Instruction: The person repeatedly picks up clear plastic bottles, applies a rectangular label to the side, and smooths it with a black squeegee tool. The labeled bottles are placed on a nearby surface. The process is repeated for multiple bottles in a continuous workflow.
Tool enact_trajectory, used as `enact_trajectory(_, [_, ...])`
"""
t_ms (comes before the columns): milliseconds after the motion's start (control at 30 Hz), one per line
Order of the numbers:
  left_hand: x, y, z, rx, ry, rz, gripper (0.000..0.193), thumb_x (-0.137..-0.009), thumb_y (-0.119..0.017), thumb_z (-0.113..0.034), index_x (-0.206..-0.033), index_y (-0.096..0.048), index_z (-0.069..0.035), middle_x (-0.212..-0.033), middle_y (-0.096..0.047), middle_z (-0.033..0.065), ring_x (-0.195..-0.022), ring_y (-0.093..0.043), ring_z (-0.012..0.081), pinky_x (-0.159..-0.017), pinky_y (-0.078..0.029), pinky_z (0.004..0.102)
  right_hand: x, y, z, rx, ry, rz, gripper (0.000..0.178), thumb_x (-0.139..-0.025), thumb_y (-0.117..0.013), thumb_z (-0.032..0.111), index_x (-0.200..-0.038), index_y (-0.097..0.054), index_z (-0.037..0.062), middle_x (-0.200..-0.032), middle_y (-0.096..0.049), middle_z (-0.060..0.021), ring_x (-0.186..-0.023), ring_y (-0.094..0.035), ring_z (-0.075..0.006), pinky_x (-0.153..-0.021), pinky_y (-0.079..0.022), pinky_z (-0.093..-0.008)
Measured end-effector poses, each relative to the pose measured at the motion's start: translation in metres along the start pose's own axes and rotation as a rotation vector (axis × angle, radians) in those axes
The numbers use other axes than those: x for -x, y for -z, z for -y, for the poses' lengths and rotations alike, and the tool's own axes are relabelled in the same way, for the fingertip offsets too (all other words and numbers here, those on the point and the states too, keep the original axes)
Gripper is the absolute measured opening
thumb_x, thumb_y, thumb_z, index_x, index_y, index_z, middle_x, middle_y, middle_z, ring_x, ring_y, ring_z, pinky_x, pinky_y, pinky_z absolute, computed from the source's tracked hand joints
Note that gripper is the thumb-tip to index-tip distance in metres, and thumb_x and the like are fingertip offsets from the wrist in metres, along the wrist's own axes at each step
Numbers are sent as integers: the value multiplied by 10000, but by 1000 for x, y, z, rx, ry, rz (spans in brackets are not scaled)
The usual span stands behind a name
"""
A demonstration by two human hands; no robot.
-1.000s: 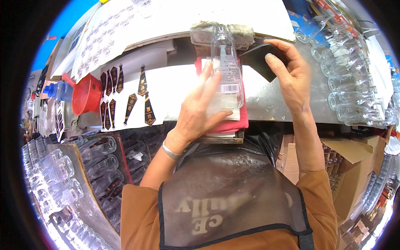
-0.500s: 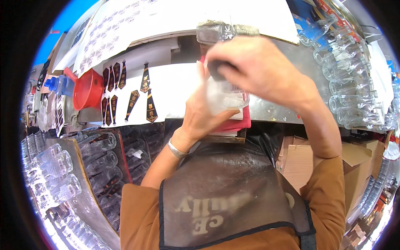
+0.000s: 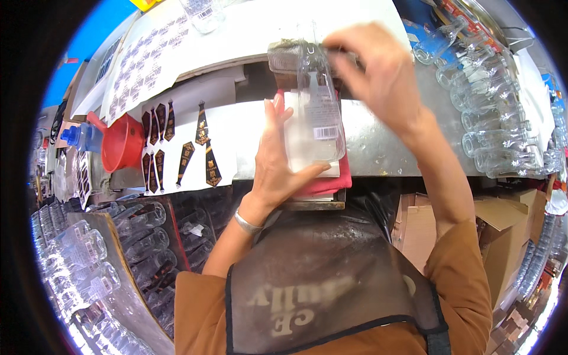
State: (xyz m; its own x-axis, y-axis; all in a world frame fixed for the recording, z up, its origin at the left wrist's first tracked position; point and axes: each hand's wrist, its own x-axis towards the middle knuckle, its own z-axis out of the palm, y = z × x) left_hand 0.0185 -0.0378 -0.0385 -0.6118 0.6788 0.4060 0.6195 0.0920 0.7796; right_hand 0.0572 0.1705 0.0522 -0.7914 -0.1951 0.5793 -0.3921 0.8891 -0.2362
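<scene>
Hands meet on the clear glass flat bottle (image 3: 316, 118): left hand (image 3: 284, 160) cups its base from the side, right hand (image 3: 378, 71) pinches its neck, long axis pointing away, above the red cloth pad (image 3: 331, 184).

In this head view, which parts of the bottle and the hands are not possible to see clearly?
- Neck and mouth of the clear glass bottle: covered by the right hand.
- Right fingertips: motion-blurred, so the grip is unclear.
- Left hand palm: behind the bottle.
- Red cloth: mostly under the bottle.
- Dark labels: too small to make out.
</scene>
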Motion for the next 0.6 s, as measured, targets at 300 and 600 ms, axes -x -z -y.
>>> enact_trajectory(300, [6,17,13,-37,-26,99,1287,-671,-917,-268,-1591,-59,4,-1603,-272,273,-1437,-385,386,-1181,-320,478,17,2,-26,-214,-210,-180,250,-759,-733,9,-1001,-686,48,-998,-700,-101,-929,-677,-272,-812,-561,-347])
enact_trajectory(600, [-115,40,1,-122,18,-28,574,-1030,-535,-297,-1521,-403,-29,-1425,-564,190,-1260,-556,219,-1007,-459,342,37,9,-31,-429,-558,-198,190,-811,-730,24,-991,-670,7,-967,-702,-125,-849,-674,-247,-763,-544,-335])
